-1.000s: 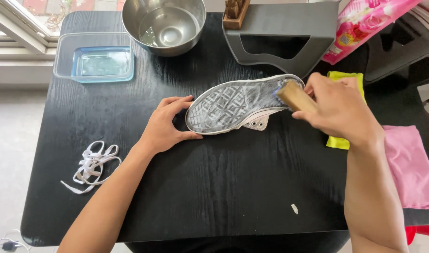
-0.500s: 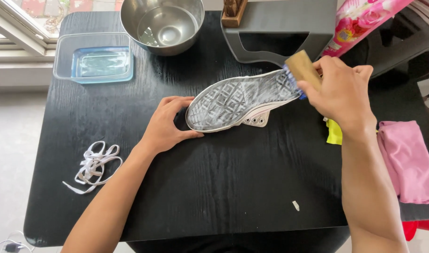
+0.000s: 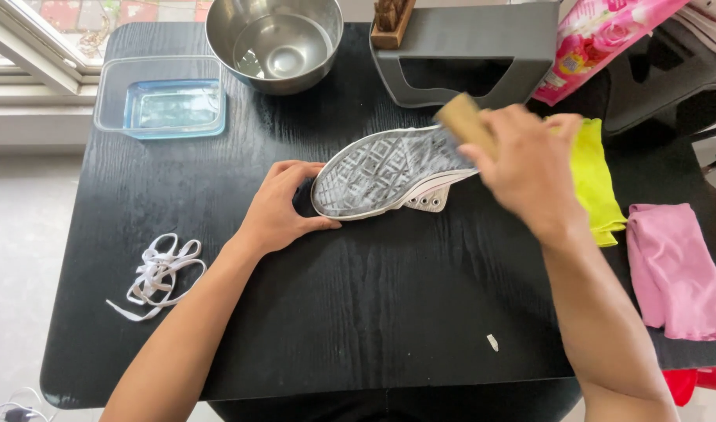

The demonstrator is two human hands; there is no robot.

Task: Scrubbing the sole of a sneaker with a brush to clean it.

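A white sneaker (image 3: 385,172) lies sole-up on the black table (image 3: 358,312), its grey patterned sole wet and soapy. My left hand (image 3: 280,207) grips the toe end and pins the shoe to the table. My right hand (image 3: 530,168) holds a wooden scrub brush (image 3: 463,121) over the heel end of the sole; the hand and brush are motion-blurred. The brush's bristles are hidden.
A steel bowl (image 3: 276,43) with water and a clear plastic tub (image 3: 159,98) of water stand at the back left. A grey stand (image 3: 471,51) with another brush (image 3: 391,19) is behind the shoe. White laces (image 3: 159,273) lie left; yellow cloth (image 3: 596,180) and pink cloth (image 3: 678,270) lie right.
My right hand with the brush has moved along the heel end of the sole, lifting toward the back and then returning leftward. My left hand and the shoe have stayed put.
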